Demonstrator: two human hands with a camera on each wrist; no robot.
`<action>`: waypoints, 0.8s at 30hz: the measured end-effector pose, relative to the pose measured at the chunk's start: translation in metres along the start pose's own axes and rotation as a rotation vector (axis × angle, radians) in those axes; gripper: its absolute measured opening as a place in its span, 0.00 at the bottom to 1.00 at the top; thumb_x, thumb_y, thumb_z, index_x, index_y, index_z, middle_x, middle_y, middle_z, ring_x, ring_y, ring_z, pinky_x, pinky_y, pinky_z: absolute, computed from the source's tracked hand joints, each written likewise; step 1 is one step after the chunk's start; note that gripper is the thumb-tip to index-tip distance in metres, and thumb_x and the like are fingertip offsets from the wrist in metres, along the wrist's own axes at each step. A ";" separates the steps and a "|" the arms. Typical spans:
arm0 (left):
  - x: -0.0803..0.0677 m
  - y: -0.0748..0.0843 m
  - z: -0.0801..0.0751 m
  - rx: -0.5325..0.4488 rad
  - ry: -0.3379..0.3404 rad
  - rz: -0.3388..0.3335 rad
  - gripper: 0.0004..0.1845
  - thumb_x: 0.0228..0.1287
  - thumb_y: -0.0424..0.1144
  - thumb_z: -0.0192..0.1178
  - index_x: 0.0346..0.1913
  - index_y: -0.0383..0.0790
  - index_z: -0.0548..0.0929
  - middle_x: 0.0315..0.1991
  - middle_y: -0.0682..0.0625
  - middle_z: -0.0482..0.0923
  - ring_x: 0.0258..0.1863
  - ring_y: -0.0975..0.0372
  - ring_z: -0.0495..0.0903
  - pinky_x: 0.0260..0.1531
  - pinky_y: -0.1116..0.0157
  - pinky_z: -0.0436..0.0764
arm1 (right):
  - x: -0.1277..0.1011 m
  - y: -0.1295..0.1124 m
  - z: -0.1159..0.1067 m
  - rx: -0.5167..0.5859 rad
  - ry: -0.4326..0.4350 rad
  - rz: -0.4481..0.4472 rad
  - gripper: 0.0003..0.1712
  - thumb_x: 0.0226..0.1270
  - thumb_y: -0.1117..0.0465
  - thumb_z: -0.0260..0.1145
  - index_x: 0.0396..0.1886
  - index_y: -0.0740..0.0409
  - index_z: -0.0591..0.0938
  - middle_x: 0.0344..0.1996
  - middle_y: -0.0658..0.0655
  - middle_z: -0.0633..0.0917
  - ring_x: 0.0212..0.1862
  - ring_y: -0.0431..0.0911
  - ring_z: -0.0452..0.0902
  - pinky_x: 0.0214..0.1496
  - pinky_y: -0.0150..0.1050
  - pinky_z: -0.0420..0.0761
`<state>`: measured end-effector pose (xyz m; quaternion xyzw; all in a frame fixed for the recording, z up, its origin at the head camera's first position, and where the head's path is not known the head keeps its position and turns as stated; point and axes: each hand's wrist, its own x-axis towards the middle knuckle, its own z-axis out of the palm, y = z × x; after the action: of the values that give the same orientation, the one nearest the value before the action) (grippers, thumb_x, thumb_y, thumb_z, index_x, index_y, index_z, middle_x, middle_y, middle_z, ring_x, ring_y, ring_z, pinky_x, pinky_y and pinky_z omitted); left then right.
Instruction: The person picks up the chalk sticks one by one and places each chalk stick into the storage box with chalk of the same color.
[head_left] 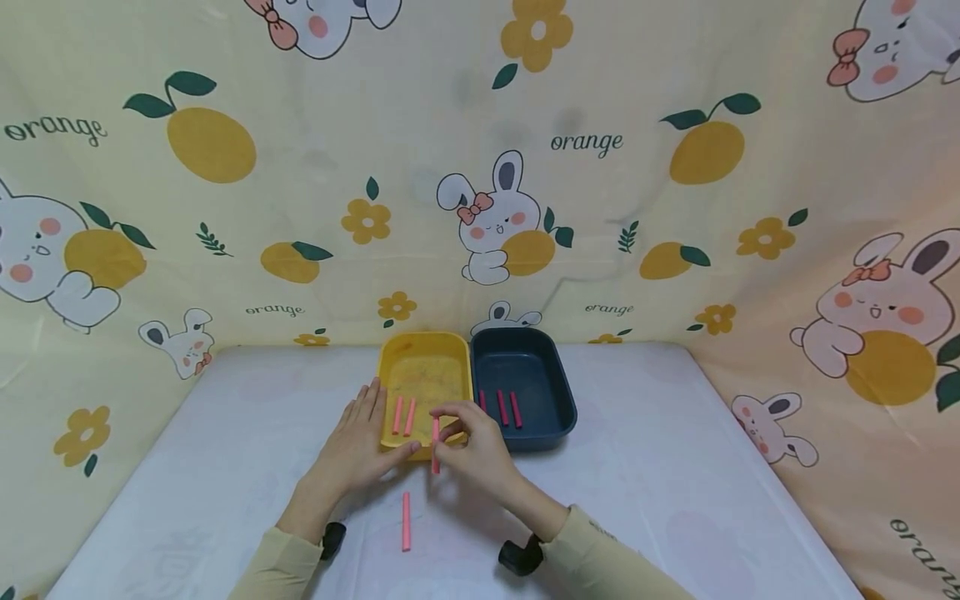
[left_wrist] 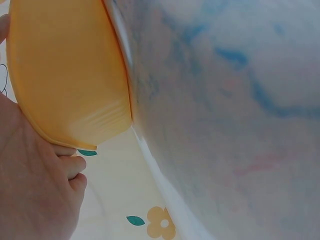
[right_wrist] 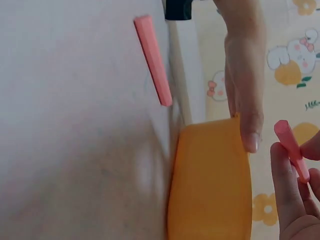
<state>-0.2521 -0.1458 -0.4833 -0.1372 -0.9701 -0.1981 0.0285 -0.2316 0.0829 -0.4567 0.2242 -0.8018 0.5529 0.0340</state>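
Pinching a pink stick [head_left: 435, 439] upright over the yellow tray's [head_left: 424, 343] near rim, the right hand [head_left: 474, 446] has fingertips closed on it; the left hand [head_left: 362, 442] lies flat — fingers straight — steadying that tray's near-left edge. Two sticks [head_left: 403, 415] lie inside the tray, three [head_left: 501, 408] in the dark blue tray [head_left: 558, 387] touching its right side, one [head_left: 406, 521] waits on the table [head_left: 675, 483] nearer the person. By my reading, sorting is mostly done. Open tabletop surrounds both trays.

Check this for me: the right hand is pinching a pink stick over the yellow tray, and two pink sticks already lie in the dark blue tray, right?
Not quite. The head view shows three pink sticks in the dark blue tray, not two. The rest holds: the right hand pinches a pink stick at the yellow tray.
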 end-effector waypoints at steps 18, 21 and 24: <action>0.000 -0.003 0.002 0.010 0.003 0.010 0.61 0.67 0.72 0.57 0.82 0.26 0.48 0.84 0.34 0.40 0.83 0.42 0.43 0.80 0.42 0.50 | 0.054 0.016 0.008 0.079 0.032 0.202 0.21 0.68 0.68 0.70 0.60 0.57 0.84 0.50 0.58 0.86 0.42 0.44 0.84 0.37 0.30 0.85; 0.001 -0.003 0.001 0.008 0.006 0.014 0.60 0.67 0.70 0.58 0.81 0.26 0.48 0.84 0.34 0.40 0.83 0.42 0.43 0.80 0.42 0.50 | 0.063 0.017 0.011 0.094 0.035 0.267 0.21 0.68 0.68 0.70 0.59 0.55 0.85 0.50 0.55 0.86 0.42 0.44 0.84 0.39 0.32 0.86; 0.001 -0.003 0.001 0.014 0.001 0.017 0.61 0.67 0.72 0.57 0.82 0.26 0.48 0.84 0.35 0.40 0.83 0.42 0.43 0.80 0.42 0.50 | 0.071 0.019 0.015 0.127 0.039 0.322 0.21 0.68 0.68 0.70 0.60 0.53 0.85 0.54 0.53 0.85 0.43 0.44 0.84 0.42 0.35 0.87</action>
<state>-0.2533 -0.1477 -0.4847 -0.1452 -0.9702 -0.1912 0.0316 -0.3000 0.0514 -0.4572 0.0838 -0.7899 0.6051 -0.0538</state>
